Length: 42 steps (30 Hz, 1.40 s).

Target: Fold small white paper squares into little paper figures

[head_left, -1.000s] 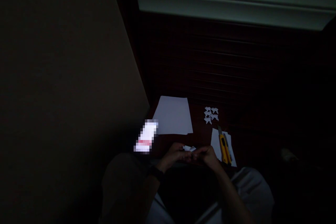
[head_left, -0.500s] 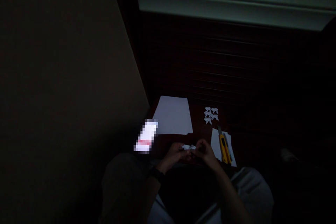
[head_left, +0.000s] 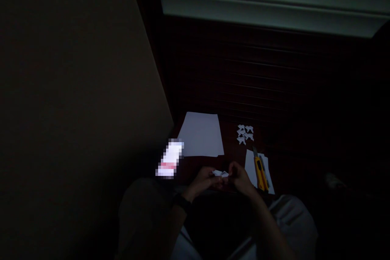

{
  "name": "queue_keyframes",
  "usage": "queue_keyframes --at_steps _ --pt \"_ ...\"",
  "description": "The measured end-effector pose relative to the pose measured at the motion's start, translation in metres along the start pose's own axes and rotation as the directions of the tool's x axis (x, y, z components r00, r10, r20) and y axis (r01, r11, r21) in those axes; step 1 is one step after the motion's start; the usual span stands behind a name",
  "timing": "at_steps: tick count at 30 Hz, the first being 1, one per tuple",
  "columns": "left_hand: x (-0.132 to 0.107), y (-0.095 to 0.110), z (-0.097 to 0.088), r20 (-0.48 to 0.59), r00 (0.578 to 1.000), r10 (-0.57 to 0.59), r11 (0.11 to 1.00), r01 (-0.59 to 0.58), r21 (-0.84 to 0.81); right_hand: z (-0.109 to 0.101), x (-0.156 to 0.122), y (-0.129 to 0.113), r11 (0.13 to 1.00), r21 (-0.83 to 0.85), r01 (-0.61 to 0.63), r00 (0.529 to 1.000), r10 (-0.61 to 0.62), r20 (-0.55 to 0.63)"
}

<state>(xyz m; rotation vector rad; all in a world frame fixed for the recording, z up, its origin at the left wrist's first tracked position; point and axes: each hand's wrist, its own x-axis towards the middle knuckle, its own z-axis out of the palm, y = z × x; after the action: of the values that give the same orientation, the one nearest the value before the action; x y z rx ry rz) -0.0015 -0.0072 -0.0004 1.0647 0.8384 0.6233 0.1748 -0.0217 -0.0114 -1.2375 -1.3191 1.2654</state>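
Note:
A small folded white paper [head_left: 220,173] is between my two hands, low over the near edge of the dark table. My left hand [head_left: 206,178] grips it from the left, thumb along the near side. At its right end, my right hand [head_left: 240,177] has its fingers pinched on the paper's edge. Dim light hides the exact folds and fingertips. Several small folded paper figures [head_left: 245,134] lie grouped beyond my right hand. To the right, a yellow utility knife [head_left: 261,172] rests on smaller white sheets [head_left: 250,163].
A stack of large white paper [head_left: 201,135] lies on the table's left part. Beside it glows a phone screen [head_left: 170,158], pixelated. A wall [head_left: 91,69] rises on the left, and pale slats [head_left: 258,6] run across the top. My knees flank the table.
My right hand has shifted slightly, its fingers now at the right edge of the folded paper. More of the paper's raised white folds show between the hands.

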Motion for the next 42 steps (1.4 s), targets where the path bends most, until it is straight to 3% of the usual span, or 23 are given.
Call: queue_keyframes --at_steps 5,10,13,22,28,34,36,42 --pt "0.004 -0.005 0.004 -0.032 0.999 -0.019 0.999 0.020 0.035 0.002 -0.002 0.005 1.000 0.028 -0.002 0.999 0.004 -0.049" --pt "0.005 -0.011 0.009 -0.123 0.991 0.057 0.995 -0.046 0.090 0.000 -0.004 0.003 0.990 0.088 -0.110 0.994 0.108 0.033" --pt "0.005 -0.013 0.010 -0.153 0.984 0.086 0.989 -0.066 0.133 -0.003 -0.004 0.000 0.994 0.056 -0.097 0.993 0.092 0.076" --pt "0.001 -0.010 0.006 -0.077 0.992 0.104 0.979 -0.089 0.182 -0.002 -0.004 0.000 0.995 0.057 -0.079 0.993 0.073 0.096" --pt "0.005 -0.007 0.005 -0.036 0.999 0.035 0.996 -0.032 0.078 -0.003 -0.002 0.003 0.980 0.142 -0.139 0.990 0.133 0.053" --pt "0.006 -0.011 0.004 -0.060 0.996 0.072 0.997 -0.070 0.038 -0.002 -0.002 -0.002 0.983 0.115 -0.146 0.989 0.141 0.052" --pt "0.006 -0.013 0.003 -0.060 0.996 0.068 0.997 -0.067 0.024 0.000 -0.002 -0.003 0.988 0.077 -0.132 0.991 0.131 0.021" --pt "0.007 -0.015 0.004 -0.090 0.995 0.033 0.999 -0.035 -0.017 0.011 -0.001 0.008 0.988 -0.149 -0.045 0.973 0.010 -0.229"
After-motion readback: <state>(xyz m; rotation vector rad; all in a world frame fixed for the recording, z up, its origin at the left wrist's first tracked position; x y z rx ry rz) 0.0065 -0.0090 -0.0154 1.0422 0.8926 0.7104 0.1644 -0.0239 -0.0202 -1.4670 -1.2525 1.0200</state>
